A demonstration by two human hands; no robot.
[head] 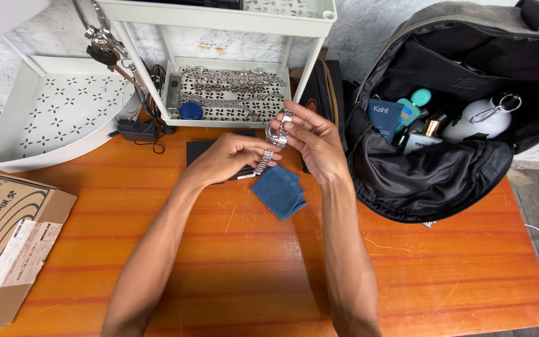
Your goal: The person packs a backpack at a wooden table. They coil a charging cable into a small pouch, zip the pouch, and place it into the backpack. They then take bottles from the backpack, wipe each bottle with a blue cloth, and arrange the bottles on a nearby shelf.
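Both my hands hold a silver metal wristwatch above the orange wooden table. My right hand pinches the watch case and the upper part of the band. My left hand grips the lower end of the link band. Just below the hands, a folded blue cloth lies on the table. A flat black item sits partly hidden under my left hand.
A white tiered rack holding silver chains stands at the back. An open black backpack with bottles and a white flask is at the right. A cardboard box lies at the left edge. A white tray leans back left.
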